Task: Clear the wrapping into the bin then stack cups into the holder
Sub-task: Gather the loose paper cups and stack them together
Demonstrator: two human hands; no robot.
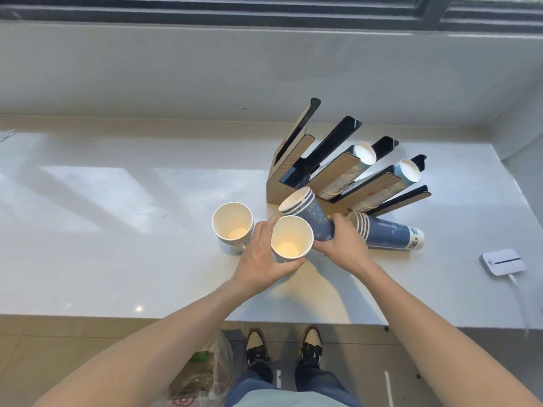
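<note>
On the pale counter (pixel 117 230) under a dark-framed window (pixel 264 10), biggest item is the cup holder (pixel 296 183), a brown-and-black rack with slanted slots fanning up and right; far-left slots look unfilled, two right-hand slots each hold a stack of cups, white rims showing at the upper ends (pixel 364 152) and (pixel 407 170). Just right of the hands, a blue cup stack (pixel 388 235) lies on its side on the counter, rims pointing left, close to the holder base. Left hand (pixel 264 259) is wrapped around an upright cup (pixel 292 237), open mouth facing the camera, fingers closed on its lower wall. Right hand (pixel 343 243) grips the base end of a tilted blue stack (pixel 308 212), whose rims point up-left toward the holder front; this stack touches or nearly touches the cup in the left hand, cannot tell which. Left of both hands, another upright stack of cups (pixel 233 226) stands on the counter, just beside the left hand. At the right counter edge, well apart from the cups, a small white device (pixel 502 261) with a cable running off the edge. Below the counter, on the floor, a clear plastic bag (pixel 205 374) with crumpled wrapping inside sits left of the person's shoes (pixel 283 345).
</note>
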